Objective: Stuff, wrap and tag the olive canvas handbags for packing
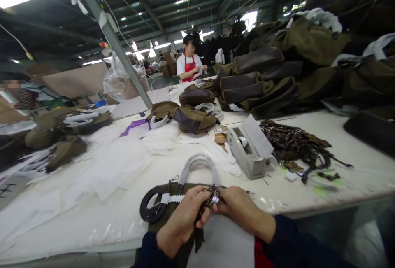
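Note:
Just in front of me, my left hand (188, 212) is closed around a dark brown patterned strip (200, 218) whose ends hang below the fingers. Touching the same bundle from the right is my right hand (239, 208), its fingers bent together; a small pale piece shows between the hands. Beneath them lies an olive bag (157, 231) with a wrapped white handle (199, 161) arching up behind. A coiled black strap (151, 204) with a white band rests on the bag's left side.
A grey tape dispenser (254, 165) and a heap of dark patterned strips (293, 142) are at the right. Olive bags (197, 117) are piled behind, white sheets (117, 169) lie left. A person in a red apron (189, 68) stands beyond the table (120, 222).

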`<state>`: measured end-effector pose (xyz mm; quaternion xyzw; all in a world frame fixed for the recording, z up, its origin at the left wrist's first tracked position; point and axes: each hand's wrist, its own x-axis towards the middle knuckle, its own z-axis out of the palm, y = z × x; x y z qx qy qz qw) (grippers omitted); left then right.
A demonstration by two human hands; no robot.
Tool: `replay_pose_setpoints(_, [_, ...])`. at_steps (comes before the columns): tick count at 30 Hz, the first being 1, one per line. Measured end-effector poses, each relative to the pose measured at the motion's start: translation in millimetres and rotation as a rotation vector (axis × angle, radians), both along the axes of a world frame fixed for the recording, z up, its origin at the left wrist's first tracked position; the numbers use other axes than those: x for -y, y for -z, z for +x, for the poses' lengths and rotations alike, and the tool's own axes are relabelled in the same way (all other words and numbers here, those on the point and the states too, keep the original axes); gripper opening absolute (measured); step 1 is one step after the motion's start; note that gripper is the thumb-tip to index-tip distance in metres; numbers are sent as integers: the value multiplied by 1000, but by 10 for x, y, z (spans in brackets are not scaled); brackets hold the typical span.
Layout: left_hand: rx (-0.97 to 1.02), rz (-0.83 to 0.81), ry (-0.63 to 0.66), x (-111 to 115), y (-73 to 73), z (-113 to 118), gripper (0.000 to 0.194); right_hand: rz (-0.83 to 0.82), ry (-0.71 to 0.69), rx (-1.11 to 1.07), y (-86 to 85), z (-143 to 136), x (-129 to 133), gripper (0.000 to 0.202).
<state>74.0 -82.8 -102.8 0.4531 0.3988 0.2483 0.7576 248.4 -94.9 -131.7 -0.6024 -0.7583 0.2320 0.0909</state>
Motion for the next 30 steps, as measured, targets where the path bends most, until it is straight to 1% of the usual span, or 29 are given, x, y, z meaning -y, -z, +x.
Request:
replay_pose_setpoints(2, [46, -16, -83, 89, 129, 26, 24, -9, 42, -64, -14, 13, -23, 15])
replay_pose_setpoints(4, [63, -39, -125, 166, 281, 29, 25, -29, 24, -174, -18, 113, 8, 11])
replay_pose_setpoints(6, [52, -57, -136, 211, 404, 16, 27, -57, -17, -273, -4, 270, 93, 21])
replay_pose_setpoints(8, [35, -56, -133, 224, 468, 0, 28, -84, -38, -324, 30, 415, 200, 30])
replay_pose_setpoints(10, [24, -47, -124, 217, 472, -7, 28, -93, -24, -333, 74, 483, 279, 27])
replay_pose_setpoints(12, [16, -41, -122, 209, 432, 1, 30, -70, 12, -321, 115, 456, 296, 23])
replay_pose_setpoints(17, [-39, -18, -155, 214, 252, 53, 33, -5, 80, -370, 138, 242, 123, 16])
replay_pose_setpoints(19, [-81, 16, -152, 209, 189, 67, 33, 19, 64, -400, 125, 215, 53, 15])
replay_pose_setpoints(22, [-121, 50, -105, 183, 139, 76, 34, 13, 21, -400, 114, 233, -6, 19])
replay_pose_setpoints(24, [-120, 48, -81, 177, 143, 85, 35, 16, 34, -410, 122, 241, -30, 18])
replay_pose_setpoints(26, [-111, 46, -102, 201, 187, 103, 35, 36, 80, -427, 141, 232, -48, 14])
replay_pose_setpoints(28, [-99, 34, -151, 253, 278, 125, 38, 53, 113, -425, 157, 220, -56, 13])
replay_pose_setpoints(30, [-90, 19, -202, 315, 408, 146, 41, 38, 119, -403, 150, 223, -52, 13])
